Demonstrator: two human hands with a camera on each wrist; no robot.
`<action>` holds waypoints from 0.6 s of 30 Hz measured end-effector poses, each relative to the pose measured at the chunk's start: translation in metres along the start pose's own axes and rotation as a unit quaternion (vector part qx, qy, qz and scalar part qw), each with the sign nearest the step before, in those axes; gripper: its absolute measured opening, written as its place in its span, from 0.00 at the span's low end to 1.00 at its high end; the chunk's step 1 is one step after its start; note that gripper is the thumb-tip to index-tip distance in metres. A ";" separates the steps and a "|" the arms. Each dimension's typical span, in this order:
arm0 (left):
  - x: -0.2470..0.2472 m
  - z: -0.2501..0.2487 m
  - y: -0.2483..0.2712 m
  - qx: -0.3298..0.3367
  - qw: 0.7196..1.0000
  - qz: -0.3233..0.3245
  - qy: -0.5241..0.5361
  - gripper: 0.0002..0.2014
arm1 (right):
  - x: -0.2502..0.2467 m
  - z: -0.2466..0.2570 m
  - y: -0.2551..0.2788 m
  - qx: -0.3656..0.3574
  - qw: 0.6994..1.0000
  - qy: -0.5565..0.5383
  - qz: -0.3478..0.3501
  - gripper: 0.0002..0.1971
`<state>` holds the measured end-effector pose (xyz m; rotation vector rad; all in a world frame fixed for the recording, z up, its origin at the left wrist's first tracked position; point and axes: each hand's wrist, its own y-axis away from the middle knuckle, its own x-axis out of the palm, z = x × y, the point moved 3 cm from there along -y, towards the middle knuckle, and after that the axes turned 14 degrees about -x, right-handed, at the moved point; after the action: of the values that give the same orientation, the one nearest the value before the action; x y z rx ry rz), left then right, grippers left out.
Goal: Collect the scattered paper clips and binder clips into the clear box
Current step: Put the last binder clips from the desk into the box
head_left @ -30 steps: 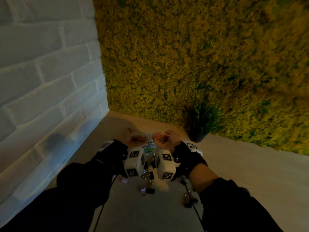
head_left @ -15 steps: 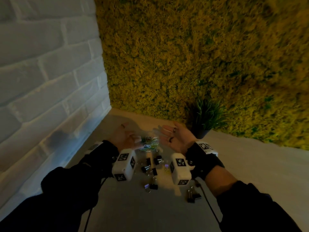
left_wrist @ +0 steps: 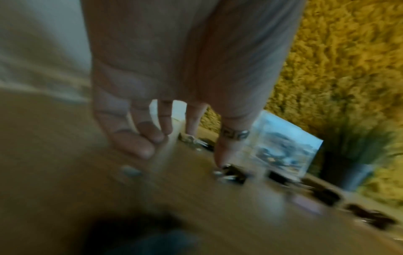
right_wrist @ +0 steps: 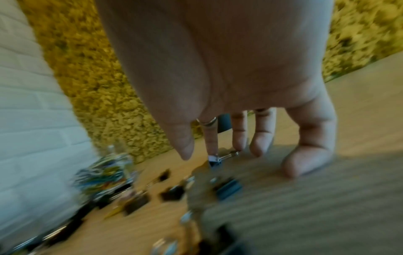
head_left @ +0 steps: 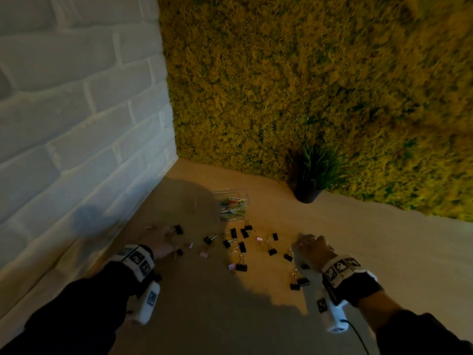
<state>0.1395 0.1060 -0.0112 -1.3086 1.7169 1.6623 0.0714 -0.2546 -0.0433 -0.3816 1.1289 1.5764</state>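
The clear box (head_left: 231,208) stands on the wooden table and holds a tangle of coloured paper clips. Several black binder clips (head_left: 242,247) and a few pink ones (head_left: 259,239) lie scattered in front of it. My left hand (head_left: 163,238) is low over the table at the left end of the scatter, fingers spread and holding nothing (left_wrist: 183,155); its thumb tip is next to a black clip (left_wrist: 229,170). My right hand (head_left: 307,243) hovers at the right end, fingers pointing down (right_wrist: 229,155), its index tip right over a small binder clip (right_wrist: 214,159).
A dark pot with a grass-like plant (head_left: 308,192) stands behind and right of the box, against the moss wall. A white brick wall (head_left: 76,149) runs along the table's left side. More binder clips (head_left: 298,280) lie near my right wrist.
Both hands were together over the box, then opened. They have since spread apart and dropped toward the table at either end of the binder clips, leaving the box in plain view.
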 end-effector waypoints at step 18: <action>0.057 0.004 0.037 0.066 0.981 0.165 0.077 0.20 | 0.022 0.035 0.050 -0.157 0.973 0.166 -0.027 0.21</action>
<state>0.0809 0.0850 -0.0383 -1.1648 2.1951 1.6158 0.0305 -0.2106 -0.0201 -0.9082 1.1053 1.6852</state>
